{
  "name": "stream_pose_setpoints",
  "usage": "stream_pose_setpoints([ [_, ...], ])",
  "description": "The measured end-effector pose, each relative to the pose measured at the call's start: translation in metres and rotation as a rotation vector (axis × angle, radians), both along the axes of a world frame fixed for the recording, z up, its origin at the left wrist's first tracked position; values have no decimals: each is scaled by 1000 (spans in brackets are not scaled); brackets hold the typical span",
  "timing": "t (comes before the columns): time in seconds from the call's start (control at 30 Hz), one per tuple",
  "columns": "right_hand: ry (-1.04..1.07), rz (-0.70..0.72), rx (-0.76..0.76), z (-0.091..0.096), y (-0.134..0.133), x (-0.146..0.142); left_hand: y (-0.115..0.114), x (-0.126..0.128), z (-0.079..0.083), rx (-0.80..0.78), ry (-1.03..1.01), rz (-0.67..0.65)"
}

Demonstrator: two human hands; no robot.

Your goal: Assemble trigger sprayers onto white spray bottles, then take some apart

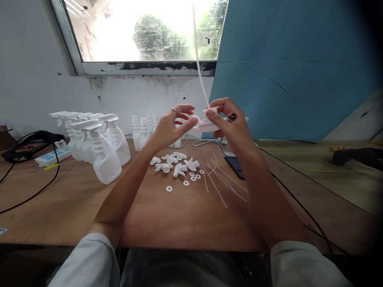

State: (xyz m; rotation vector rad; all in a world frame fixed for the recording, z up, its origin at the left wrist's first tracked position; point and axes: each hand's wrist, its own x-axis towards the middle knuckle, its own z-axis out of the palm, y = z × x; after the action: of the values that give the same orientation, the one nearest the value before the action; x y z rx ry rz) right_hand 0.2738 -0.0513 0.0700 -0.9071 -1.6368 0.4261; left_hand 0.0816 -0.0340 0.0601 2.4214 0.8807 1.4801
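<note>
My right hand grips a white trigger spray head above the table, its fingers and thumb closed around one end. A long thin white dip tube rises from the spray head, in front of the window. Beside the head's other end is my left hand, fingers apart and thumb tip at the head; whether it touches is hard to tell. Below the hands lie several loose spray heads, flat white washers and thin dip tubes.
White spray bottles with heads stand at the left, and headless bottles stand by the wall. A phone lies near my right forearm. A power strip and black cables are at far left; a blue cloth hangs at right.
</note>
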Motion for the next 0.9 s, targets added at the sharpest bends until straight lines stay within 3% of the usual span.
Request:
stream_pose_setpoints([
  [0.13,0,1,48,-9,5,-12,-23,12,-3,108,177,48],
  [0.27,-22,78,5,-8,6,-9,-23,16,-6,167,232,181],
  [0.4,-81,125,-43,-4,3,0,-24,16,-6,219,284,222],
  [0.47,-139,70,1,-2,1,4,-27,16,-6,247,338,228],
  [0.67,-386,-158,343,-4,-3,2,-31,24,-9,235,368,294],
  [0.9,-527,-496,475,-20,15,-10,-33,34,-10,250,356,451],
])
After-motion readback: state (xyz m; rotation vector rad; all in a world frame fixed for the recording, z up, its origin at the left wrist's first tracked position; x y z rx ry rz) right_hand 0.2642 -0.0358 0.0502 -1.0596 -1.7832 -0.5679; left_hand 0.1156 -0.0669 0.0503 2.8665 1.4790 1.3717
